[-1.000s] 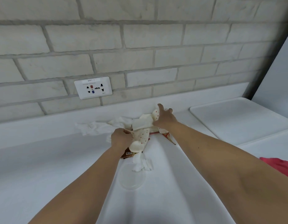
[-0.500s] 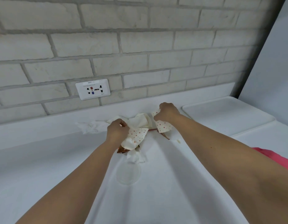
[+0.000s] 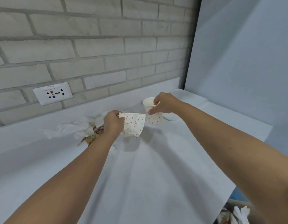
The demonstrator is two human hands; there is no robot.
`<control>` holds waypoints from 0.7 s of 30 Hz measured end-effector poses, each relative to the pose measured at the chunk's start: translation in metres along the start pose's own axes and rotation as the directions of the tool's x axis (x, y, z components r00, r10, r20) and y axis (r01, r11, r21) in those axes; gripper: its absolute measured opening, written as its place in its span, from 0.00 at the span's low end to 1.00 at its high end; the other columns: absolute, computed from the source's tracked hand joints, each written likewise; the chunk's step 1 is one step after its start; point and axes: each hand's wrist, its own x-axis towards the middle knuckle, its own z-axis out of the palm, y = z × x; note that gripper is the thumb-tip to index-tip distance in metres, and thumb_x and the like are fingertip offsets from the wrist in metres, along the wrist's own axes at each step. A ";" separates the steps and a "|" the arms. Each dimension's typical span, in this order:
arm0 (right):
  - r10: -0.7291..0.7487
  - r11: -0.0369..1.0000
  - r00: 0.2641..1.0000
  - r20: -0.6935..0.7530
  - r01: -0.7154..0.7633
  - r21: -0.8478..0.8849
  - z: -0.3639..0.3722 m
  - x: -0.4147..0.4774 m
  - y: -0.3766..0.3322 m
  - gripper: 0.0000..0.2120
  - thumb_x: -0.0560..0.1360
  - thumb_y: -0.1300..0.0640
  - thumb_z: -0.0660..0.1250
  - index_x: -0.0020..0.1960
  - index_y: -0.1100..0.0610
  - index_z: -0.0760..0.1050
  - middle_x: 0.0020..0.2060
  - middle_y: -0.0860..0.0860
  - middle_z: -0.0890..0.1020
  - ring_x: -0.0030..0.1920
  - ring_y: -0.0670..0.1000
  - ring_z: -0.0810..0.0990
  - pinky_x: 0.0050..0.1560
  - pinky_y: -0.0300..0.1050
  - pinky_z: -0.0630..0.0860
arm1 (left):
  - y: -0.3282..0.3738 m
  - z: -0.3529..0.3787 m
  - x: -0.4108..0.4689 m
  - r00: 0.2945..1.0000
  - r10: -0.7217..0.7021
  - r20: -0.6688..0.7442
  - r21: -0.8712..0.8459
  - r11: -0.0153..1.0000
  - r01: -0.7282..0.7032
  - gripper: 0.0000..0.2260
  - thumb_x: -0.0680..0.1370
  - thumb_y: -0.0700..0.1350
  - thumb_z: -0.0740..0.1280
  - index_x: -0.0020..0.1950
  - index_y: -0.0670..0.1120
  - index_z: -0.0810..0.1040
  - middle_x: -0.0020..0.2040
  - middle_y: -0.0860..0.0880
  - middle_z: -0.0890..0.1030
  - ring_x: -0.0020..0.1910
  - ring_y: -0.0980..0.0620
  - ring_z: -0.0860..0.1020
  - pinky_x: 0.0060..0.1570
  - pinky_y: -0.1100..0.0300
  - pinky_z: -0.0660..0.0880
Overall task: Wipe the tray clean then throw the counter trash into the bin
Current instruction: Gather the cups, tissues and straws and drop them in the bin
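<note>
My left hand (image 3: 113, 122) grips a flattened white paper cup with red dots (image 3: 133, 125), held just above the white counter (image 3: 140, 175). An upright dotted paper cup (image 3: 153, 117) hangs beside it, pinched at the rim by my right hand (image 3: 165, 103). The two cups are close but apart. Left of my left hand, crumpled white tissues (image 3: 65, 130) and a brown wrapper (image 3: 91, 138) lie on the counter. The white tray (image 3: 193, 98) sits at the back right, partly hidden by my right hand. The bin (image 3: 235, 214), with trash in it, shows at the bottom right below the counter edge.
A brick wall with a white socket plate (image 3: 52, 93) runs behind the counter. A pale blue panel (image 3: 245, 62) rises on the right. The counter's right edge drops off near the bin.
Both hands have lifted out of the trash pile, each with a dotted cup, and moved right. My view has swung to the right, which brings the bin into sight.
</note>
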 end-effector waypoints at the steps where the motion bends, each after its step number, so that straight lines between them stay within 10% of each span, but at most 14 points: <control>1: 0.018 1.000 1.000 0.014 -0.018 0.009 -0.005 -0.012 0.006 0.15 0.69 0.49 0.74 0.41 0.60 0.73 0.42 0.52 0.73 0.36 0.50 0.70 0.30 0.38 0.62 | 0.005 0.008 -0.007 1.000 0.006 0.012 -0.011 1.000 -0.006 0.13 0.75 0.35 0.62 0.58 0.40 0.77 0.57 0.40 0.79 0.57 0.42 0.75 0.54 0.54 0.74; 13: 0.147 0.988 0.969 0.196 -0.154 0.023 -0.047 -0.118 0.116 0.14 0.68 0.48 0.74 0.34 0.57 0.76 0.24 0.47 0.74 0.25 0.45 0.71 0.28 0.34 0.68 | 0.063 0.087 -0.083 0.988 0.093 0.122 -0.103 0.991 -0.080 0.15 0.76 0.32 0.56 0.57 0.44 0.74 0.51 0.46 0.73 0.47 0.47 0.72 0.48 0.49 0.78; 16: 0.181 0.974 0.937 0.299 -0.213 0.079 -0.055 -0.152 0.156 0.13 0.69 0.49 0.74 0.45 0.58 0.82 0.30 0.47 0.79 0.30 0.45 0.74 0.31 0.35 0.70 | 0.086 0.120 -0.120 0.981 0.091 0.171 -0.108 0.991 -0.073 0.14 0.75 0.31 0.55 0.50 0.47 0.75 0.50 0.48 0.72 0.46 0.47 0.72 0.45 0.52 0.77; 21: 0.191 0.966 0.854 0.485 -0.250 0.060 -0.053 -0.201 0.209 0.10 0.69 0.51 0.74 0.34 0.56 0.78 0.30 0.48 0.77 0.32 0.46 0.71 0.32 0.35 0.69 | 0.107 0.158 -0.162 0.976 0.068 0.208 -0.092 0.995 -0.049 0.17 0.72 0.30 0.53 0.51 0.45 0.75 0.51 0.46 0.74 0.46 0.47 0.73 0.46 0.51 0.77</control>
